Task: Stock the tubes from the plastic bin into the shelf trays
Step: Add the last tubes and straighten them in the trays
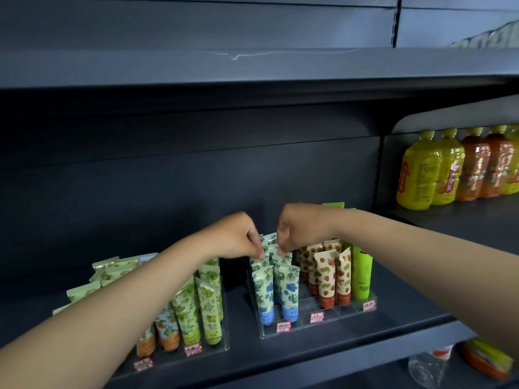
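Note:
Two clear acrylic trays stand on the dark shelf. The right tray (331,321) holds blue-flower tubes (289,290), strawberry tubes (327,279) and a plain green tube (362,276). The left tray (222,346) holds green-fruit tubes (209,304) and orange-capped tubes (168,329). My left hand (238,237) pinches the top of a blue-flower tube in the back rows. My right hand (297,228) pinches the top of a neighbouring blue-flower tube. Both hands are close together above that column. The plastic bin is out of view.
Yellow and orange drink bottles (449,169) stand on the neighbouring shelf at the right. An upper shelf (252,66) overhangs the trays. Below the shelf edge at the lower right are a clear bottle (427,366) and orange packaging (486,360).

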Tool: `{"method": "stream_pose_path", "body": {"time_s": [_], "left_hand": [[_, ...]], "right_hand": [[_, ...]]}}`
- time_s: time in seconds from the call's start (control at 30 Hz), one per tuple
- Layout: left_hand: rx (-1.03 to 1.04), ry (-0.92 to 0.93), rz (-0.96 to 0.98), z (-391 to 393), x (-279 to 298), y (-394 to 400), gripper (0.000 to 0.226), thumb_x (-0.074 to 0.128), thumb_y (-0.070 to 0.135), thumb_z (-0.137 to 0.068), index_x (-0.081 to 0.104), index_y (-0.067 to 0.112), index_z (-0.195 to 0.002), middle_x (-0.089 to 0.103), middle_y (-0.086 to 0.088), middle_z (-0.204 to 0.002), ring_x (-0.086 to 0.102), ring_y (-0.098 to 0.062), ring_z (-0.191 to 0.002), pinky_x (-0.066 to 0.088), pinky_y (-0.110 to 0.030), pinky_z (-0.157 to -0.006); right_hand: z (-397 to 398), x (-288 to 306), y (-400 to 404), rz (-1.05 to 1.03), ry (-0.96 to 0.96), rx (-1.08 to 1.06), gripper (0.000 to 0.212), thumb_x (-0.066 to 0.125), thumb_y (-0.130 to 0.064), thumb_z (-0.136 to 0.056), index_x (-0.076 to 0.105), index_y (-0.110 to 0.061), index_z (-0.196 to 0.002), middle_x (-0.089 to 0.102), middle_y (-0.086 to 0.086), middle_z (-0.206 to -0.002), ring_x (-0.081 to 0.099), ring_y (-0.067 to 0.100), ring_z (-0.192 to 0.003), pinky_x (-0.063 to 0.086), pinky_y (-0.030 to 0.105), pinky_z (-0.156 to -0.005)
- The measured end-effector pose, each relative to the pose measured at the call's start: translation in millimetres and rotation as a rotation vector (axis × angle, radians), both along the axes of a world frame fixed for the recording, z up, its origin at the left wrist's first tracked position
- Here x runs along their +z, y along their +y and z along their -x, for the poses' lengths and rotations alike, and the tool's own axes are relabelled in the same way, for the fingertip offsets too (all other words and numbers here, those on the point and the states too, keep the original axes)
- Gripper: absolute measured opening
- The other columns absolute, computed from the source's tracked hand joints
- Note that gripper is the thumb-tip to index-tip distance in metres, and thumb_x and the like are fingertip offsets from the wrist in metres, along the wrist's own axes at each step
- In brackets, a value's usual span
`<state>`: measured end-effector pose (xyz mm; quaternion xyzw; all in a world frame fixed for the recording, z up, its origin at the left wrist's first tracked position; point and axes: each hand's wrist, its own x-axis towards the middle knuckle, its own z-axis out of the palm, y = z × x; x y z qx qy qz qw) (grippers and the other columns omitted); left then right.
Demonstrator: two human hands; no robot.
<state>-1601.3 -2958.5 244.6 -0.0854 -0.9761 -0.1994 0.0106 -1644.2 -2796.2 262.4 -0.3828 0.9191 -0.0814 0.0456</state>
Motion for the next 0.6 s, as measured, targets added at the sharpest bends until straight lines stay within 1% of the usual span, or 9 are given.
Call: {"method": "stream_pose_path", "body": {"time_s": [0.1,0.17,0.27,0.37,0.43,0.53,0.6], "left_hand": [[0.023,0.01,0.071,-2.0,-6.6,3.5,0.01,0.076,0.019,-0.075,0.076,0.012,-0.083,0.067,0.007,-0.074,0.055,-0.001,-0.067,0.039,-0.014,-0.057],[0.05,0.031,0.085,-2.2,-8.7,3.8,0.011,0.075,0.018,-0.076,0.076,0.013,-0.086,0.066,0.008,-0.077,0.054,0.0,-0.068,0.037,-0.012,-0.055],[0.054,0.057,0.061,-2.3,-8.6,3.8,0.009,0.074,0.016,-0.077,0.076,0.014,-0.085,0.071,0.006,-0.084,0.051,0.005,-0.064,0.036,-0.011,-0.055],[0.043,0.071,0.042,-3.7,-7.7,5.2,0.009,0.073,0.015,-0.077,0.077,0.015,-0.085,0.07,0.007,-0.079,0.049,0.008,-0.058,0.032,-0.005,-0.049],[0.036,0.068,0.043,-4.9,-8.1,6.6,0.009,0.073,0.015,-0.077,0.077,0.014,-0.086,0.069,0.007,-0.077,0.049,0.007,-0.059,0.035,-0.007,-0.052],[0.041,0.068,0.036,-6.7,-7.7,6.9,0.012,0.075,0.016,-0.076,0.076,0.013,-0.088,0.071,0.005,-0.082,0.053,0.002,-0.066,0.04,-0.013,-0.059],[0.052,0.069,0.025,-9.8,-4.7,5.6,0.015,0.076,0.018,-0.075,0.076,0.014,-0.089,0.065,0.01,-0.077,0.056,-0.002,-0.073,0.041,-0.016,-0.066]], "right_hand": [[-3.0,-5.2,0.4,-0.036,0.019,-0.001,0.018,0.071,-0.024,-0.082,0.074,-0.013,-0.095,0.072,-0.002,-0.098,0.058,0.006,-0.082,0.042,0.022,-0.074],[-4.1,-6.6,0.2,-0.043,0.034,-0.006,0.019,0.069,-0.022,-0.083,0.073,-0.012,-0.098,0.072,-0.001,-0.1,0.056,0.006,-0.081,0.039,0.019,-0.073],[-5.2,-5.9,1.0,-0.026,0.032,0.0,0.016,0.068,-0.02,-0.084,0.073,-0.012,-0.096,0.07,-0.002,-0.094,0.055,0.006,-0.081,0.038,0.018,-0.073],[-5.8,-5.8,1.8,-0.01,0.02,0.004,0.013,0.069,-0.019,-0.084,0.073,-0.012,-0.094,0.069,-0.003,-0.091,0.056,0.006,-0.084,0.038,0.019,-0.074],[-6.5,-7.2,1.6,-0.01,0.016,-0.001,0.013,0.069,-0.019,-0.083,0.073,-0.012,-0.094,0.069,-0.004,-0.092,0.056,0.006,-0.083,0.038,0.018,-0.074],[-7.0,-6.8,2.9,-0.005,0.011,-0.005,0.012,0.07,-0.02,-0.083,0.073,-0.014,-0.092,0.071,-0.003,-0.094,0.058,0.006,-0.083,0.041,0.02,-0.075],[-8.7,-3.0,5.9,0.016,0.008,-0.01,0.011,0.069,-0.021,-0.083,0.074,-0.014,-0.09,0.072,-0.005,-0.094,0.061,0.007,-0.086,0.047,0.022,-0.079]]}}
